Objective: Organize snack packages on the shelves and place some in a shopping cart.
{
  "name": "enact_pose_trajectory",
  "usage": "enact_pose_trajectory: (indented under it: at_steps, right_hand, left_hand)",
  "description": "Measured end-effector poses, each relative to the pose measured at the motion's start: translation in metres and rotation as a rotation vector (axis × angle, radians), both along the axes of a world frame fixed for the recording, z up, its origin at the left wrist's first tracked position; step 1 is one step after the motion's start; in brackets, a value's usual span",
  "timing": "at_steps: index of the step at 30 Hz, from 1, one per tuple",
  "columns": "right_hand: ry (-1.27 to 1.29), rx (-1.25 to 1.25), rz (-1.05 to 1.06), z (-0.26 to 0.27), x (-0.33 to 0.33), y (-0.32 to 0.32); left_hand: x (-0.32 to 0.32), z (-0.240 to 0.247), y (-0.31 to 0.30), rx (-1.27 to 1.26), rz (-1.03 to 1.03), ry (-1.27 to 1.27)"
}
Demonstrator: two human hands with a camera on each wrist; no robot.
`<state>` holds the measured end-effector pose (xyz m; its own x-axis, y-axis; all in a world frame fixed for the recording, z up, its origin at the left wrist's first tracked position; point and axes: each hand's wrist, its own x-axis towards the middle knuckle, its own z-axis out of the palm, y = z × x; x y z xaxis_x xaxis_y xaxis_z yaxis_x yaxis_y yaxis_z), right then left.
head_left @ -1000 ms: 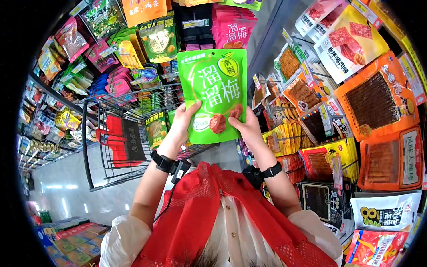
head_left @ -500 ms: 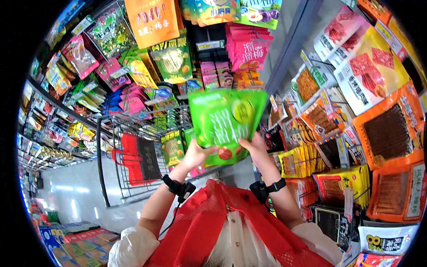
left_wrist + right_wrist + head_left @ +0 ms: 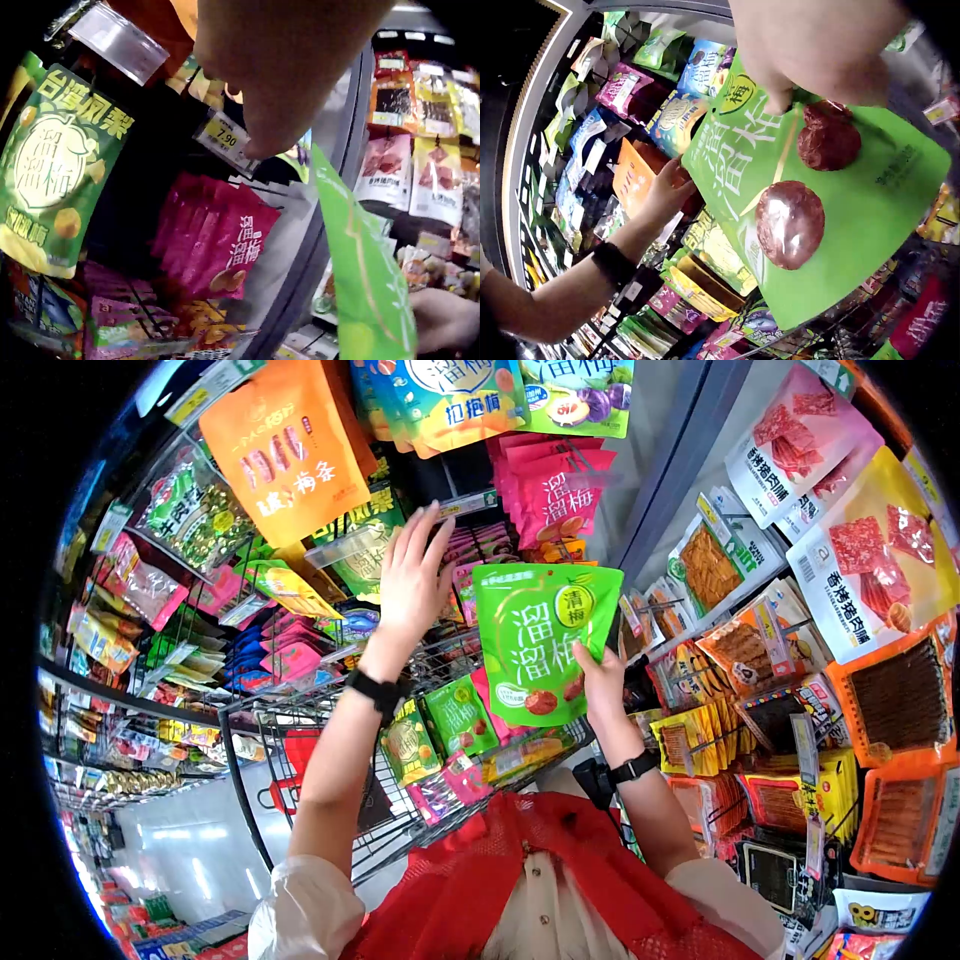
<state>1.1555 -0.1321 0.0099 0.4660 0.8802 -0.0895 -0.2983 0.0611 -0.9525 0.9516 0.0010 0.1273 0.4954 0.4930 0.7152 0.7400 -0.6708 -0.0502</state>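
Head view shows the right hand (image 3: 603, 685) pinching the green pouch (image 3: 545, 630) by its edge near the cart (image 3: 240, 780) — a light, steady grip suits it — as the empty left hand (image 3: 412, 580), fingers extended, nears a price tag (image 3: 470, 504), best left unsnagged.

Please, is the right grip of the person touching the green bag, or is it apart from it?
Touching. The head view shows it: the thumb of the right grip lies on the front of the green bag, near one side edge.
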Motion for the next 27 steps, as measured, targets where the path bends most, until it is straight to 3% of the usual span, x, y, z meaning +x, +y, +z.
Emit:
enact_pose_trajectory:
  at_steps: [4,6,9,12,15,19,24,26,27]
  right_hand:
    - [0.097,-0.065,0.113,0.005,0.003,0.024]
    - [0.023,0.01,0.1,-0.001,0.001,0.038]
    - [-0.08,0.012,0.16,-0.019,0.008,0.057]
    - [-0.199,0.027,0.212,-0.012,0.014,0.076]
    - [-0.42,0.028,0.28,0.003,0.022,0.105]
    - [-0.522,0.164,0.238,0.034,0.02,0.135]
    - [-0.518,0.191,0.236,0.054,0.009,0.162]
    - [-0.429,0.095,0.326,0.068,0.006,0.162]
    - [-0.537,0.16,0.26,0.066,0.006,0.166]
  left_hand:
    - [0.02,-0.01,0.057,0.12,0.14,0.24]
    - [0.025,-0.009,0.073,0.136,0.175,0.274]
    - [0.028,0.017,0.076,0.185,0.041,0.256]
    - [0.032,0.049,0.073,-0.073,0.004,0.122]
    - [0.039,0.073,0.079,-0.131,0.008,0.013]
    - [0.044,0.088,0.085,-0.269,-0.013,-0.027]
    - [0.05,0.099,0.087,-0.362,-0.035,-0.031]
    - [0.051,0.101,0.087,-0.387,-0.033,-0.028]
    - [0.052,0.101,0.088,-0.41,-0.032,-0.039]
